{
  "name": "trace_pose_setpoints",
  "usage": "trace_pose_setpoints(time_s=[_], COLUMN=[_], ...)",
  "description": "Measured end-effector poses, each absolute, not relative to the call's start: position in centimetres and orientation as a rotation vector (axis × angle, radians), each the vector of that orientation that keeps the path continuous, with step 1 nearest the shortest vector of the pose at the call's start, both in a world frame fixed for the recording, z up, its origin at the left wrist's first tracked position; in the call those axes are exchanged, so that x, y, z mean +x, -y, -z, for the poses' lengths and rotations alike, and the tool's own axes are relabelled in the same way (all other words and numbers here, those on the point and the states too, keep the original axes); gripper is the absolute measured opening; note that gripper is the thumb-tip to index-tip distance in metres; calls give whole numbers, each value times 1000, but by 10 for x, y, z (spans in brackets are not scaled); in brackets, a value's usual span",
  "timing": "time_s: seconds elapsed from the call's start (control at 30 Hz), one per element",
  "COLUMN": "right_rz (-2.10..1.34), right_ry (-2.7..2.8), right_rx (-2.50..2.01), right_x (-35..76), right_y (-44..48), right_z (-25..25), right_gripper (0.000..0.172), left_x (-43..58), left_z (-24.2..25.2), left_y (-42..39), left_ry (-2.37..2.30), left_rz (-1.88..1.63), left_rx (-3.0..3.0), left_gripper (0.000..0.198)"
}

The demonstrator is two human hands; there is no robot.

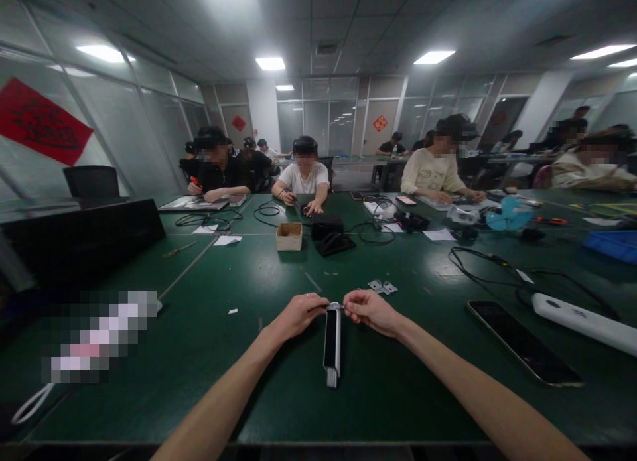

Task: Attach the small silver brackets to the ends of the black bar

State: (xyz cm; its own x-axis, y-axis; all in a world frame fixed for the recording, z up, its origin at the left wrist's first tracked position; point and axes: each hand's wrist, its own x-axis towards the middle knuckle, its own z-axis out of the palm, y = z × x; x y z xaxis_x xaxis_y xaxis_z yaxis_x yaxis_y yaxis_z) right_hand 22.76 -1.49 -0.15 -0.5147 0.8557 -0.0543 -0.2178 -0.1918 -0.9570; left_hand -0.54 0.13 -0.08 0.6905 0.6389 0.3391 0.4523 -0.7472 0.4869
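Near the front edge of the table (398, 408), the left hand (296, 317) and right hand (371, 313) pinch a small metal piece (335, 306) atop a black bar (332, 341); a loose grip could let it slip.

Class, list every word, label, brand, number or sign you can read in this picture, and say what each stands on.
Nothing here can be read with confidence.
Red banner on the glass wall: dark characters, too blurred to read.
Red diamond sign on the far door: too small to read.
White paper slip on the green workbench: too small to tell whether it bears writing.
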Motion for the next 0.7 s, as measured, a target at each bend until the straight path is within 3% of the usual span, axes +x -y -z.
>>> trace_pose_setpoints(time_s=[0.47, 0.7], right_rz=[-1512, -1550], right_ry=[1892, 1878], right_rx=[-866, -863], right_x=[241, 241], right_y=[21, 19], right_z=[-22, -21], right_gripper=[28, 30], left_x=[1, 2], left_z=[0, 0], left_y=[5, 5], left_ry=[-846, -771], left_rz=[-651, -603], left_rx=[2510, 2530], left_gripper=[17, 29])
